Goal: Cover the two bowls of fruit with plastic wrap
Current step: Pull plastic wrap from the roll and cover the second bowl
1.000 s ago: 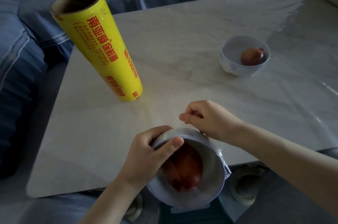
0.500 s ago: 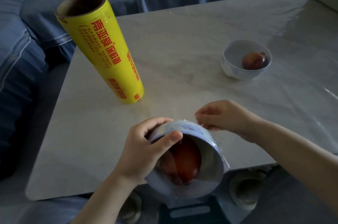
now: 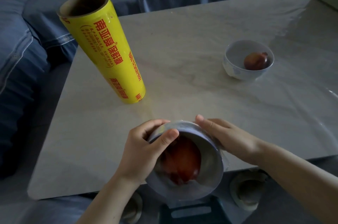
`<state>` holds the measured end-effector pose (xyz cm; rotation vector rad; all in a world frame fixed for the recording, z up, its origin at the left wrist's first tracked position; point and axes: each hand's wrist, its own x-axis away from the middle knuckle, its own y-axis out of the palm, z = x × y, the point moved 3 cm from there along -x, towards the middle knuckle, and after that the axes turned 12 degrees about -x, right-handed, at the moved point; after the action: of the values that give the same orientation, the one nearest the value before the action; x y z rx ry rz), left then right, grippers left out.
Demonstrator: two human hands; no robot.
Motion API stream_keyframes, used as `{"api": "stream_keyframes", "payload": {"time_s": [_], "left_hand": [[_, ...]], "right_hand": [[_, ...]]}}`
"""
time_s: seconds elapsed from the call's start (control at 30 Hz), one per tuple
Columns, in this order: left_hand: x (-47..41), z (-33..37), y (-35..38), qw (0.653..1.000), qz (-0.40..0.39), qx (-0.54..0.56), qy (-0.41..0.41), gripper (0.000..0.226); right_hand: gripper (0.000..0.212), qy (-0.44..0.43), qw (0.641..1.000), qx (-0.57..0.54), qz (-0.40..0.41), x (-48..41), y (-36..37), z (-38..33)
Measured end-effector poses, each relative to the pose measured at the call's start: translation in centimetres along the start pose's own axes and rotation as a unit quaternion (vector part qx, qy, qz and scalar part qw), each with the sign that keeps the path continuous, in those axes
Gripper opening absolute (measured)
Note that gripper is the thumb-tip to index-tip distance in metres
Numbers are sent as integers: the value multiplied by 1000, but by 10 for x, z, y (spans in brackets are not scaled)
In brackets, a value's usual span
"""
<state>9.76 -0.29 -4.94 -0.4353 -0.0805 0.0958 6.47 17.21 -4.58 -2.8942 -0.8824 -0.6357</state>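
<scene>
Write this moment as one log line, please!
left hand: grips tilted film-covered round grey bowl; right hand: presses its side; white round bowl: uncovered; yellow plastic-wrap roll: standing

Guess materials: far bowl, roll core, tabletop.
Far bowl: likely glazed ceramic, glossy white with faint blue pattern. Roll core: cardboard, matte brown tube inside the yellow wrap roll. Tabletop: stone or stone-look slab, pale veining, satin sheen; can't tell which.
</scene>
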Motion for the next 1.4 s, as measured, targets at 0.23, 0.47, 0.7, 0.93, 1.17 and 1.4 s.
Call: {"api": "stream_keyframes", "payload": {"time_s": [0.23,0.47,0.7,0.93,1.17,1.4], "left_hand": [[-2,-2,2,999,-5,-46,5,34],[7,-14,13,998,-19,-53,-24,28],[-7,-17,11,983,85,114,-117,29],[-14,-14,14,965,-77,184,-172,52],[-20,3,12,989,-125,50,-56,48],[-6,1,12,998,-49,34,-33,44]], "right_hand": [[65,-193,975,109,-16,3,1,-15],[67,-41,992,113,-41,-8,3,9],[72,-38,977,-208,-38,2,-17,20],[52,-96,972,-206,53,-4,-21,17],[30,-84,983,-160,34,1,-16,9],[45,-41,998,50,20,3,-18,-23]]}}
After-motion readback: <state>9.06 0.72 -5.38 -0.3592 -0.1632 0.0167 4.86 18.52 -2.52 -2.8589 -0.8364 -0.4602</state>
